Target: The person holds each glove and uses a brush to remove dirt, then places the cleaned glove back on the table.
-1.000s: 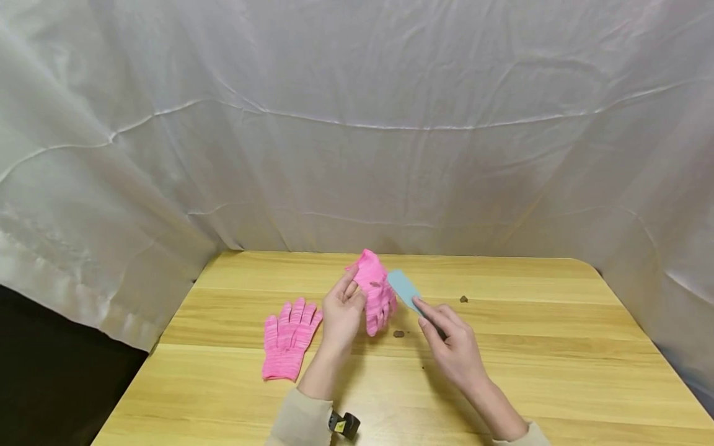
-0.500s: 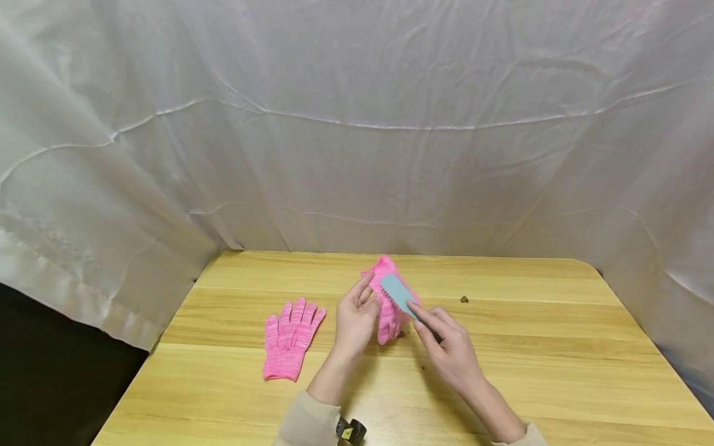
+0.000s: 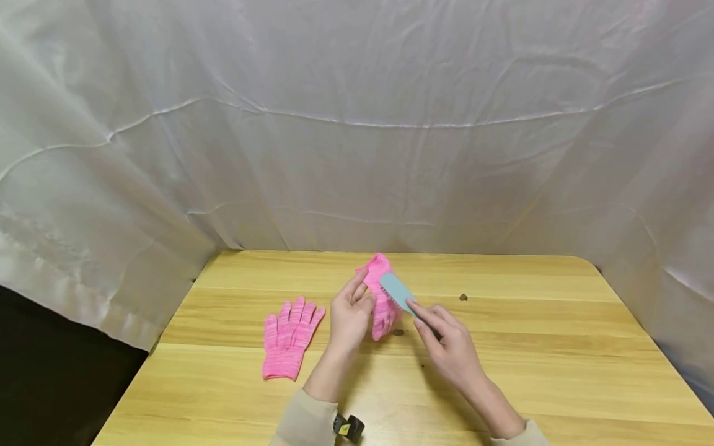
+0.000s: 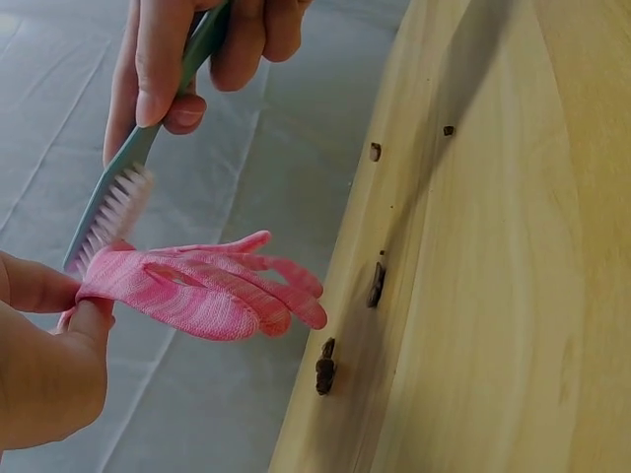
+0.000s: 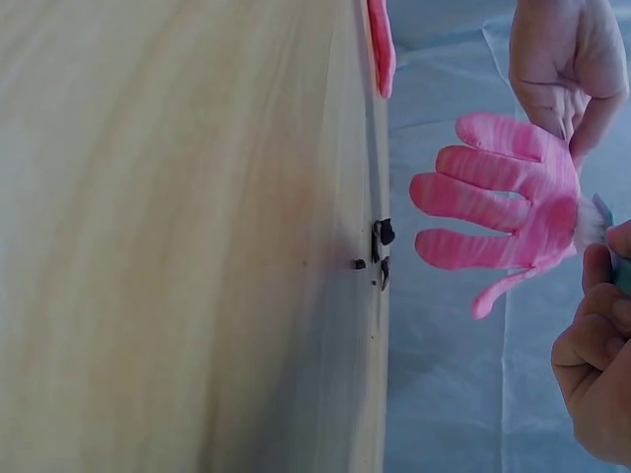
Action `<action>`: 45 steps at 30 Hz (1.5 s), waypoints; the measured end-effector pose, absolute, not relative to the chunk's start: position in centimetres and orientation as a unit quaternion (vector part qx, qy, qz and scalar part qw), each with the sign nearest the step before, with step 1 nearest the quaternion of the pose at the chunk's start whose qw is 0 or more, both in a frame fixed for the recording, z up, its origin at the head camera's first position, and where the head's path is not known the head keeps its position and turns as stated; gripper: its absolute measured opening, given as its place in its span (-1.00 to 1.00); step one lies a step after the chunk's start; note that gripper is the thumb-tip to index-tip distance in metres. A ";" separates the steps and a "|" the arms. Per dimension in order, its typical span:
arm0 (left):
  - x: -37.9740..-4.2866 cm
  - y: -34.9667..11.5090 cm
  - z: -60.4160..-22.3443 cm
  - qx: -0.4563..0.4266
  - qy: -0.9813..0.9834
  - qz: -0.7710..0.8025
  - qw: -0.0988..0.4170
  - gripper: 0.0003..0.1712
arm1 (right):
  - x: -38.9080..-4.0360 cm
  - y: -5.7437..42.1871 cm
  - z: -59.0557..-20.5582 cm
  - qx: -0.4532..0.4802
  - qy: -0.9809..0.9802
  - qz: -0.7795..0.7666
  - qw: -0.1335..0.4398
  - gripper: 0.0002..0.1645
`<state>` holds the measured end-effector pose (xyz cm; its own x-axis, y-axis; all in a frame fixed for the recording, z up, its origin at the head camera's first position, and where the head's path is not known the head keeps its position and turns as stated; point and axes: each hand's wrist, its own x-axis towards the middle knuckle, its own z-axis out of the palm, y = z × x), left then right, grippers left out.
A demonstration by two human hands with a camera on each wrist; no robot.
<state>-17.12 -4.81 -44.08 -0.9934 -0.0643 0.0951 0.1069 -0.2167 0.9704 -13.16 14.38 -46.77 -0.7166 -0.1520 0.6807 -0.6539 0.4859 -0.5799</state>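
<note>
My left hand (image 3: 350, 319) pinches the cuff end of a pink knit glove (image 4: 207, 296) between thumb and fingers, holding it above the table with its fingers hanging. In my right hand (image 3: 450, 347) is a blue-green brush (image 3: 396, 290), gripped by the handle with the index finger laid along it. Its pale bristles (image 4: 120, 207) meet the glove near the cuff, as the left wrist view shows. The brush head covers part of the glove in the head view. A second pink glove (image 3: 291, 339) lies flat on the table, left of my left hand.
Dark brown crumbly lumps lie on the wooden table (image 3: 558, 371): one lump (image 3: 398, 332) below the held glove, another lump (image 3: 463, 297) farther right, plus smaller bits. A grey-white curtain (image 3: 357, 155) hangs behind the table and along its sides.
The brush has gone from the held glove's right edge onto the glove, covering a brown patch seen earlier. My left hand and glove shifted right, then slightly back left.
</note>
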 end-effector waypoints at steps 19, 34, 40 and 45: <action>-17.2 -5.3 -43.7 0.002 -0.612 -0.788 0.060 -0.34 | -13.3 14.5 -46.3 0.263 -0.800 0.447 0.301 -0.48; -18.0 -7.6 -43.0 0.009 -0.574 -0.807 0.140 -0.29 | -13.7 16.1 -45.9 0.214 -0.795 0.482 0.301 -0.52; -18.5 -8.3 -42.8 -0.011 -0.598 -0.789 0.141 -0.36 | -14.0 16.9 -45.1 0.192 -0.798 0.490 0.292 -0.54; -19.6 -9.2 -42.6 -0.053 -0.602 -0.781 0.156 -0.45 | -14.6 18.7 -44.1 0.169 -0.801 0.481 0.313 -0.55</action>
<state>-19.60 -9.18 -42.58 -0.9456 -0.1799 0.2711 0.3079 -0.2252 0.9244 -14.57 18.66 -44.07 -0.7471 0.0310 0.6640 -0.5715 0.4800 -0.6656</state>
